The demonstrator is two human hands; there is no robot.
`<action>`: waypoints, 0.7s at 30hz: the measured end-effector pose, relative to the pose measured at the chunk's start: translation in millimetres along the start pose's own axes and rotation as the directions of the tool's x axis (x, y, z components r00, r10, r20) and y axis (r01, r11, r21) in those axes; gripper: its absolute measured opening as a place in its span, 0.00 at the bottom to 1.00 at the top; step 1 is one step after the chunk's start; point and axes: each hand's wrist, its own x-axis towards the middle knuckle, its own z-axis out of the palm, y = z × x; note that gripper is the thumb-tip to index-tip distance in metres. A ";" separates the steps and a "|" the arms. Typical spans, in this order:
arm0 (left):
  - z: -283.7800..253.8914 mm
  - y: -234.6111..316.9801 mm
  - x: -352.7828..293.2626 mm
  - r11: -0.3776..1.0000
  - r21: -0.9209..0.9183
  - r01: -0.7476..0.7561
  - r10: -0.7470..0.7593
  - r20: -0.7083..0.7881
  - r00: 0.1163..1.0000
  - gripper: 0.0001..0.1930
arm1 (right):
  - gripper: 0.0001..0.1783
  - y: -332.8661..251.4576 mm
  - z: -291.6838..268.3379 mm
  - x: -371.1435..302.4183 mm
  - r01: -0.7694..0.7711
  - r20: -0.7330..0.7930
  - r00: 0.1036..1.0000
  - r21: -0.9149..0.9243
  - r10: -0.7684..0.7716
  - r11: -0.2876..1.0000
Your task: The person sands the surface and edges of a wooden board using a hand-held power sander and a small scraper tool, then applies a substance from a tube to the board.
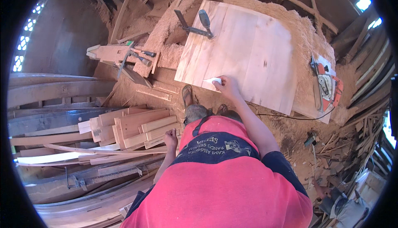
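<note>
My right hand (pixel 227 86) is closed on a small white object with a pointed tip (pixel 212 81), perhaps a squeeze bottle; its kind is not clear. It rests at the near edge of a wide pale wooden panel (pixel 253 58) made of joined boards. A bar clamp with a dark handle (pixel 204 19) grips the panel's far left part. My left hand (pixel 171 139) hangs low at my side, fingers curled and nothing visible in them, beside a stack of cut boards (pixel 137 126).
An orange power tool (pixel 327 85) lies right of the panel, its cord trailing along the near edge. Chisels (pixel 143 57) and other hand tools lie on a wooden piece at left. Sawdust (pixel 309 41) heaps around the panel. Long planks (pixel 54 122) fill the left side; wood scraps (pixel 331 157) litter the right.
</note>
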 end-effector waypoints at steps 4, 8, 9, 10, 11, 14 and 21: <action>4.1 16.7 23.7 1.000 -0.009 -0.021 0.021 0.016 1.000 0.22 | 0.16 3.9 -0.8 2.0 0.040 -0.022 0.999 -0.020 -0.041 0.999; -0.4 21.6 45.0 0.992 -0.031 -0.120 0.119 -0.017 0.993 0.22 | 0.16 -3.9 -1.0 2.1 0.017 0.028 0.999 -0.075 -0.015 0.997; -0.2 21.4 45.1 0.993 -0.032 -0.117 0.116 -0.020 0.993 0.22 | 0.16 -6.9 -0.1 0.9 0.017 0.029 0.999 -0.077 -0.015 0.997; -0.5 25.7 46.1 0.995 -0.034 -0.093 0.093 -0.004 0.996 0.21 | 0.15 -6.4 -1.0 0.8 0.016 0.022 1.000 -0.080 -0.015 0.997; -1.6 29.4 46.3 0.997 -0.036 -0.068 0.069 0.011 0.998 0.20 | 0.15 -5.9 -1.8 1.1 0.016 0.019 1.000 -0.081 -0.015 0.997; -5.8 33.0 46.0 0.999 -0.024 0.035 -0.032 0.128 0.991 0.20 | 0.15 -2.9 -2.0 1.7 0.002 0.004 1.000 -0.100 -0.002 0.995; -3.1 6.0 30.8 0.999 0.041 -0.033 0.027 0.126 0.992 0.21 | 0.16 -0.6 3.3 2.9 0.025 -0.046 0.999 -0.048 -0.027 0.999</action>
